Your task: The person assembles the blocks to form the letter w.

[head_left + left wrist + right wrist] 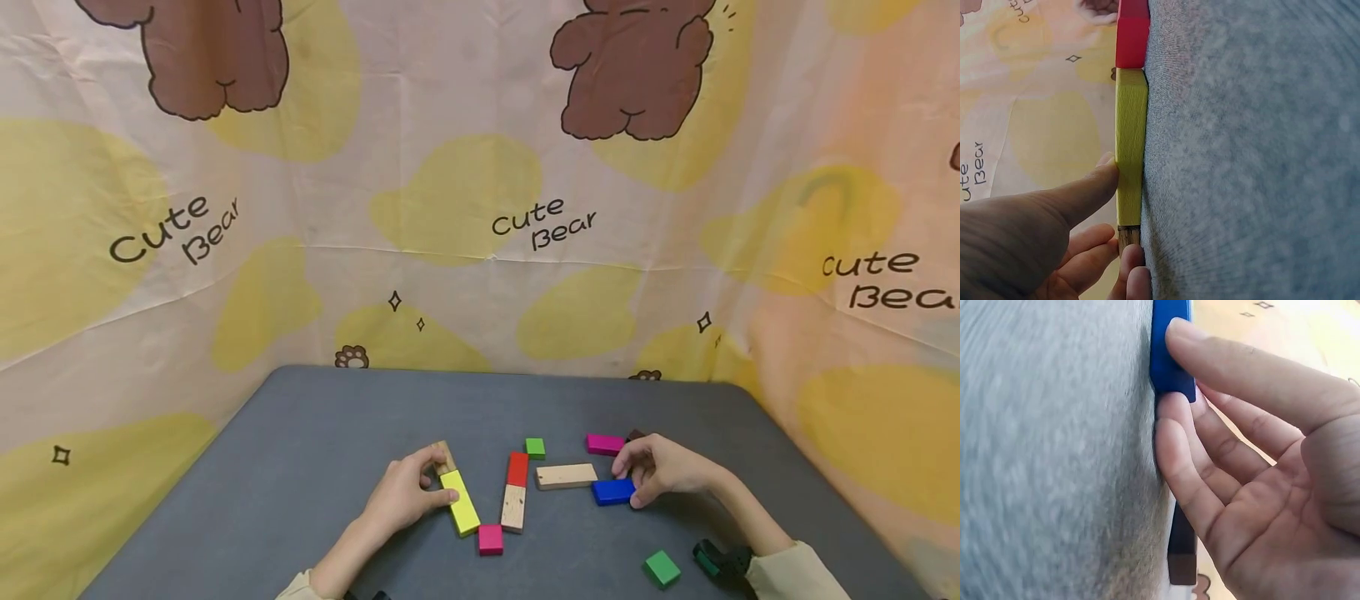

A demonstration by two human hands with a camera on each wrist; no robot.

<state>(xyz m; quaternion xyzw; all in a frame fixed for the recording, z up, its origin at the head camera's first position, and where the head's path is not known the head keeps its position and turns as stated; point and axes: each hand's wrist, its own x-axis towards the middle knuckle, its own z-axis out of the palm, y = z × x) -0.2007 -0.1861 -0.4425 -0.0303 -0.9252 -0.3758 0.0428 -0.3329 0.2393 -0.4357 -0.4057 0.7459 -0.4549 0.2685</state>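
Note:
My left hand (405, 493) lays its thumb on a yellow block (460, 503), its curled fingers at the plain wooden block (446, 456) beyond it. In the left wrist view the yellow block (1131, 144) lies end to end with that wooden block (1127, 237). A pink-red block (491, 540) sits by the yellow block's near end. My right hand (671, 468) holds the right end of a flat blue block (612, 492) between thumb and fingers. The blue block's other end meets a long plain wooden block (566, 477). In the right wrist view the thumb presses the blue block (1169, 359).
A red block (517, 468) and a wooden block (513, 508) form a line mid-table. Behind are a small green block (535, 448), a magenta block (604, 444) and a dark brown block (636, 434). Another green block (662, 569) lies front right on the grey table (300, 467).

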